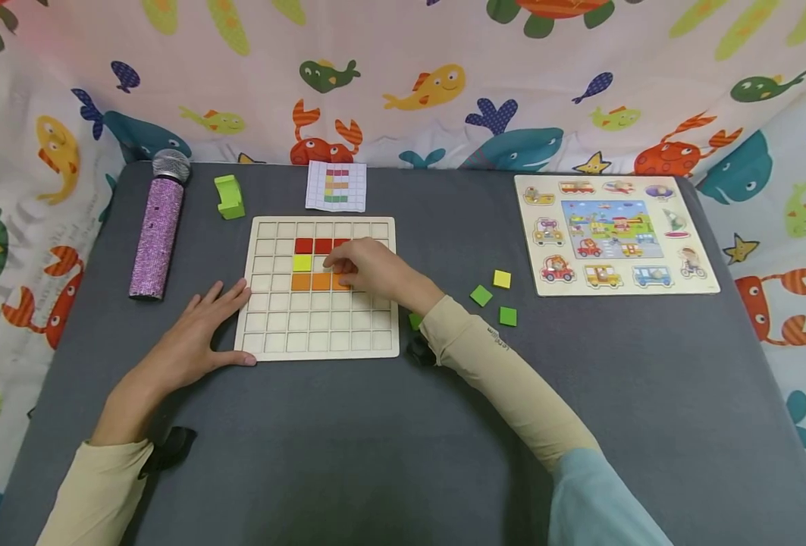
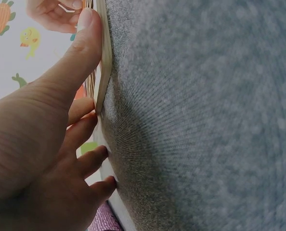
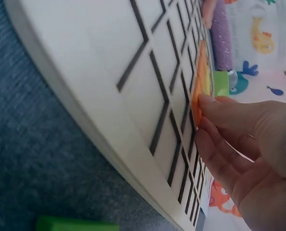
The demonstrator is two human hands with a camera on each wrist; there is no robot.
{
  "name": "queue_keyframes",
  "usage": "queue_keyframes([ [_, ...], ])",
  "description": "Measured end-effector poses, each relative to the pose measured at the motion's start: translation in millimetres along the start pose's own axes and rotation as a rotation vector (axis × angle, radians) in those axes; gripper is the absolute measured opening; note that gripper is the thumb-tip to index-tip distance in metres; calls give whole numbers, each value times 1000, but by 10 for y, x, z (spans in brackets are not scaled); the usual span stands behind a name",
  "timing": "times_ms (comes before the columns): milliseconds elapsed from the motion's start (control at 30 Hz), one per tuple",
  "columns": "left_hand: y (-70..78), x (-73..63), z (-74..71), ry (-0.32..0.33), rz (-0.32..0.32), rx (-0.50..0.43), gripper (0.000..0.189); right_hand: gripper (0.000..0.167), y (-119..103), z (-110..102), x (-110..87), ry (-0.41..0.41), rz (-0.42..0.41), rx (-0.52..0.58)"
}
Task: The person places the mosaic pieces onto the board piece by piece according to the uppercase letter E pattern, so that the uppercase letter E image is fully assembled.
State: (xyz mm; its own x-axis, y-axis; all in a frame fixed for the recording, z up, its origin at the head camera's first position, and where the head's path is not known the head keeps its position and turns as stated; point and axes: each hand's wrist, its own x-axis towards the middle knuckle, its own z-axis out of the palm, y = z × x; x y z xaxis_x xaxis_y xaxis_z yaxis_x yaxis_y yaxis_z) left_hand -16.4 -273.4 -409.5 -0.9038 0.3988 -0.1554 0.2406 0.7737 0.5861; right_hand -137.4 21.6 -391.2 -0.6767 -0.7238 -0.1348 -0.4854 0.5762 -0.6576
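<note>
A pale wooden grid board [image 1: 317,343] lies on the table, with red tiles [image 1: 323,246], one yellow tile [image 1: 302,263] and orange tiles [image 1: 320,282] in rows. My right hand [image 1: 374,269] reaches over the board, pinching a small tile beside the yellow one. Yellow shows by its thumb tip [image 3: 206,99] in the right wrist view; the fingers hide most of that tile. My left hand [image 1: 194,341] rests spread at the board's left side, its thumb touching the near left corner and its fingers along the edge.
Right of the board lie a loose yellow tile [image 1: 502,279] and green tiles [image 1: 508,316], one partly behind my right sleeve. A pattern card [image 1: 314,199] stands behind the board. Around it are green blocks [image 1: 229,198], a glittery microphone [image 1: 156,235] and a picture puzzle [image 1: 542,290].
</note>
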Motion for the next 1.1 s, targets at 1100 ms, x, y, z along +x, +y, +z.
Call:
queue_keyframes([
  [1100,-26,-14,4,3,-12,-7,105,33,1137,-629,-1783,291,266,-29],
])
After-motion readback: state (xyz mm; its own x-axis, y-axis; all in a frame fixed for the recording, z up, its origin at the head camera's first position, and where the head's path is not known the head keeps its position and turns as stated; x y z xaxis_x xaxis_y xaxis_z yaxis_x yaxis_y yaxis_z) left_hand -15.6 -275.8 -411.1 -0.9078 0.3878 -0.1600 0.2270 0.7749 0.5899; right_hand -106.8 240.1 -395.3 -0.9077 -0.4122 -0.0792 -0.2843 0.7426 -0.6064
